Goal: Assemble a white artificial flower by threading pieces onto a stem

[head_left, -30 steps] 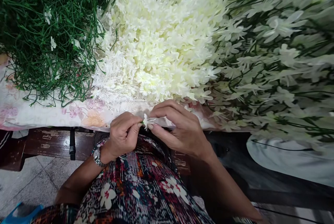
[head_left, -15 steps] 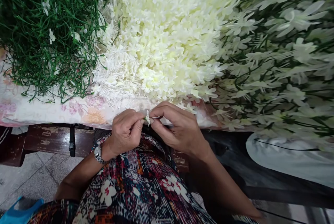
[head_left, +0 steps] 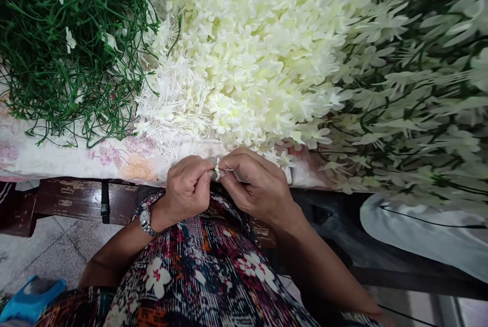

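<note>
Just above my lap, at the table's near edge, both hands meet fingertip to fingertip. A small white artificial flower point(head_left: 217, 168) is caught between them, its petals mostly covered by the fingers. My left hand point(head_left: 187, 185) is closed, thumb and forefinger pinching the flower from the left. From the right, my right hand point(head_left: 261, 184) pinches a thin white stamen strand point(head_left: 229, 170) that runs from the flower between its fingers. How far the strand passes into the flower is hidden.
Behind the hands lie a bundle of white stamen strands point(head_left: 171, 106) and a large heap of cream petals point(head_left: 259, 57). Green artificial stems point(head_left: 76, 62) are piled left; finished-looking white flowers point(head_left: 412, 98) on stems fill the right. A floral cloth point(head_left: 95, 161) covers the table.
The flower has turned more edge-on and sits closer between the fingertips of both hands. The view has shifted slightly; both hands keep their pinch.
</note>
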Demonstrator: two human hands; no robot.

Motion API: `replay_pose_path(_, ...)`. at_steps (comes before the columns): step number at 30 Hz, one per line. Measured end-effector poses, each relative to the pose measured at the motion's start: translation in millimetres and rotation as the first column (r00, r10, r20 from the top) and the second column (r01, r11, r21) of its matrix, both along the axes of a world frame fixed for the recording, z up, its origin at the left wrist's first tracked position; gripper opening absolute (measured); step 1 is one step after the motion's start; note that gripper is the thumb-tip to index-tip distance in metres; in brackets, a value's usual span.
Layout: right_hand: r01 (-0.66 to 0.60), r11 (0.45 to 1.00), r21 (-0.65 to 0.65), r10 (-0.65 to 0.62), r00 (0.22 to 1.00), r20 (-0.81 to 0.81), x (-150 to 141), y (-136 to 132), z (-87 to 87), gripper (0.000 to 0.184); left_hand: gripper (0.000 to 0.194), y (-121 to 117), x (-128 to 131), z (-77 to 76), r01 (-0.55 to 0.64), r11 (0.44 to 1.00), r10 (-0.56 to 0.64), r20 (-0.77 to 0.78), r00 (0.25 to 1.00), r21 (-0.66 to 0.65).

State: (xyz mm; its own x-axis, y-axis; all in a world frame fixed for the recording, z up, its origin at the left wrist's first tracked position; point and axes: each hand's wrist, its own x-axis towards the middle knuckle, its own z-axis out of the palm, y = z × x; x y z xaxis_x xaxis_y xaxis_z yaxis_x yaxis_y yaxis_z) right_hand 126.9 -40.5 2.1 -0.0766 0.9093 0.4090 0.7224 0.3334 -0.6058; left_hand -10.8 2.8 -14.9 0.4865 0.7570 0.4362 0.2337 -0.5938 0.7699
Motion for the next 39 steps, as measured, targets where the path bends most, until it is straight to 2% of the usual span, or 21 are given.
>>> replay_pose_path(8,-0.017,1.000,0.023,0.017,1.000,0.004,-1,2,-3.5,0.010,0.010,2,0,0.1,0.022,0.999,-0.023,-0.017,1.000,-0.043)
replay_pose_path(10,-0.024,1.000,0.019,0.024,1.000,-0.003,0,2,-1.6,0.010,0.011,3,-2,3.2,0.045,0.993,-0.047,-0.013,0.999,-0.113)
replay_pose_path(12,-0.039,0.999,-0.001,0.039,0.999,-0.018,1,0,3.4,0.011,0.010,3,-5,6.5,0.070,0.968,-0.063,0.037,0.997,-0.240)
replay_pose_path(14,-0.030,1.000,-0.006,0.030,0.999,-0.045,2,-2,10.3,0.015,0.008,2,-9,8.9,0.096,0.907,-0.032,0.162,0.986,-0.409)
replay_pose_path(15,-0.009,1.000,0.003,0.009,0.998,-0.062,4,-4,13.6,0.019,0.006,2,-11,9.8,0.116,0.858,0.013,0.248,0.969,-0.500)
replay_pose_path(17,0.047,0.998,0.032,-0.043,0.994,-0.102,6,-8,18.5,0.024,0.005,2,-15,11.5,0.213,0.721,0.126,0.427,0.895,-0.659)
replay_pose_path(19,0.074,0.996,0.048,-0.066,0.987,-0.144,8,-12,20.1,0.024,0.009,2,-16,13.8,0.314,0.594,0.237,0.533,0.812,-0.741)
replay_pose_path(20,0.071,0.996,0.049,-0.062,0.984,-0.165,9,-14,19.8,0.024,0.012,3,-17,15.3,0.352,0.550,0.277,0.563,0.778,-0.757)
replay_pose_path(22,0.044,0.999,0.032,-0.037,0.982,-0.187,11,-18,17.9,0.025,0.014,5,-17,18.3,0.408,0.506,0.329,0.608,0.723,-0.760)
replay_pose_path(27,-0.010,0.999,-0.041,0.004,0.990,-0.143,6,-25,11.5,0.028,0.009,6,-15,22.5,0.489,0.459,0.391,0.663,0.638,-0.741)
replay_pose_path(32,0.008,1.000,0.013,-0.006,0.988,-0.154,-1,-24,7.5,0.021,0.007,3,-14,24.3,0.523,0.426,0.364,0.669,0.648,-0.738)
replay_pose_path(35,-0.007,1.000,0.023,0.010,0.990,-0.140,2,-21,11.0,0.019,0.005,2,-18,24.8,0.546,0.438,0.278,0.685,0.673,-0.714)
replay_pose_path(39,-0.091,0.995,0.033,0.092,0.995,-0.030,8,-17,20.6,0.020,0.012,3,-23,24.1,0.540,0.496,0.073,0.653,0.754,-0.680)
